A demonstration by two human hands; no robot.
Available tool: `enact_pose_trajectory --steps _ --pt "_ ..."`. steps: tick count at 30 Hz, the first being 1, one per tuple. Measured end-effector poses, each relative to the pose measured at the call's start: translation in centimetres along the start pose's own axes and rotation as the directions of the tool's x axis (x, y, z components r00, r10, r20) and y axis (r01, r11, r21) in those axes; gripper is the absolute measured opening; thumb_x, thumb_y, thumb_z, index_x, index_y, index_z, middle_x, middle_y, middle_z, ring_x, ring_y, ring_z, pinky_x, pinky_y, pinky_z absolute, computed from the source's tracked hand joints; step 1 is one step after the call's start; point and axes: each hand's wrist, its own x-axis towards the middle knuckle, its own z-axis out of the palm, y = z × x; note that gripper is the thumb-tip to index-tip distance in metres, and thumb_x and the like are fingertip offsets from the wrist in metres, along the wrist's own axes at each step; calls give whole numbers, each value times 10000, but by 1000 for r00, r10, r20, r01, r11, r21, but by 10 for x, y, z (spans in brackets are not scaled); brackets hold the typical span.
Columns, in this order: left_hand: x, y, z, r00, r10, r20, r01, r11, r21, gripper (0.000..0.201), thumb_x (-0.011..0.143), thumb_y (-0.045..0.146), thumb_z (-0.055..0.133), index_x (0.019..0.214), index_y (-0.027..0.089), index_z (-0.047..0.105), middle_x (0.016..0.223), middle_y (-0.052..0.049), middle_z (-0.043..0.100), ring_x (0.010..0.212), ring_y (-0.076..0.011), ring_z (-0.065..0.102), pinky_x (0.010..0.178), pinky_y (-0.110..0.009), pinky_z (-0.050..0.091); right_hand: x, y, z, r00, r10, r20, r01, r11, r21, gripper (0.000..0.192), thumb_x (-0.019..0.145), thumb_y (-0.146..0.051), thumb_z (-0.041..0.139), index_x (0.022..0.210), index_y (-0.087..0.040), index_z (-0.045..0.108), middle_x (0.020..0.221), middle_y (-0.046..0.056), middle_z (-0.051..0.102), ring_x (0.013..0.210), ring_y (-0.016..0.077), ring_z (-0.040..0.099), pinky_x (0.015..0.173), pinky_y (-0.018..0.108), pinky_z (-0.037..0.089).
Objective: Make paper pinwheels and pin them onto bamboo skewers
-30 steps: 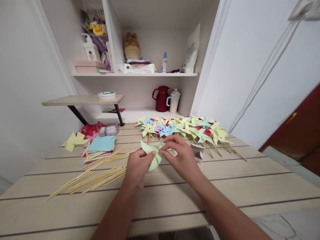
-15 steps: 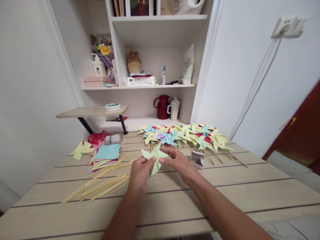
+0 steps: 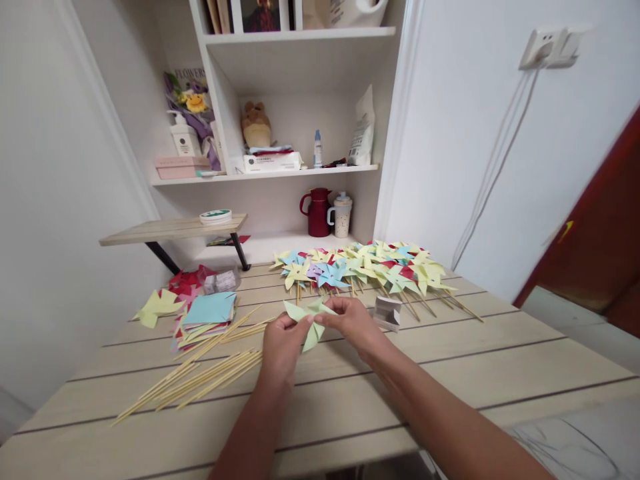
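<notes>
A slatted wooden table (image 3: 450,373) carries a heap of finished pinwheels (image 3: 365,267) and loose skewers (image 3: 200,373). Above its middle, the left hand (image 3: 281,343) and right hand (image 3: 353,320) pinch a green paper pinwheel (image 3: 309,319) between their fingertips.

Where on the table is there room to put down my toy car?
Bare table lies right of the right hand, and along the near edge below the skewers. The far side is crowded with finished pinwheels and the paper stack.

White walls, recessed shelves (image 3: 280,175), slatted wooden table (image 3: 450,373).
</notes>
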Motion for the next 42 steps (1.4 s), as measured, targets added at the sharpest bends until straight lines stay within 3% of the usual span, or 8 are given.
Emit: enact_pose_trajectory --steps 4,9,13,17,24,30,34,42 --pt "7 -9 0 984 163 -64 -156 981 112 432 624 351 812 989 135 729 980 -122 719 810 -220 681 713 -314 535 1 -1 -2 1000 -24 -6 23 993 -113 223 633 -301 743 566 -187 564 544 -54 486 537 107 394 544 256 289" --pt "11 -13 -4 900 432 -50 -373 825 424 855 633 232 805 1420 272 472 1304 -136 508 1015 -237 631 863 -400 545 2 -1 -9 991 -116 -72 82 929 -362 153 700 -256 696 593 -188 613 562 -31 551 564 136 470 571 258 325" --pt "8 -7 -7 796 604 32 -449 556 700 570 686 216 796 1231 300 655 1386 -116 444 1236 -325 513 1046 -527 414 1 -3 -12 946 -321 -41 233 765 -601 101 747 -200 691 647 -199 678 681 12 674 691 183 578 642 270 362" --pt "4 -2 -5 770 635 63 -403 406 820 371 687 216 822 1036 319 749 1428 -96 471 1288 -379 464 1036 -584 374 -1 -4 -11 901 -430 52 350 652 -673 101 755 -147 709 675 -209 702 704 20 708 726 192 603 687 278 383" --pt "5 0 -5 760 639 123 -537 510 672 49 794 285 728 827 271 761 1272 -71 617 1213 -314 534 1043 -523 380 -2 -5 -9 903 -423 80 371 670 -644 98 761 -136 698 682 -195 696 709 30 712 720 190 603 696 288 398" --pt "7 4 -11 811 578 90 -521 642 562 315 939 424 497 1055 267 744 1228 -83 625 1207 -272 535 1068 -479 376 -4 -10 -9 971 -236 22 223 875 -431 94 731 -221 692 651 -189 654 656 -6 644 653 159 553 633 269 376" --pt "8 5 -10 835 547 63 -460 629 626 318 852 375 644 1141 264 715 1265 -90 608 1240 -298 504 1083 -499 355 -1 -9 -17 998 -63 -9 58 964 -259 127 683 -262 703 628 -178 625 572 -40 556 560 124 472 570 253 337" --pt "3 4 -3 800 593 89 -442 482 756 250 722 220 785 954 312 769 1313 -59 591 1239 -321 495 1056 -522 356 -2 -8 -18 957 -288 39 262 797 -545 63 750 -201 669 694 -182 690 685 2 678 668 159 573 631 258 371"
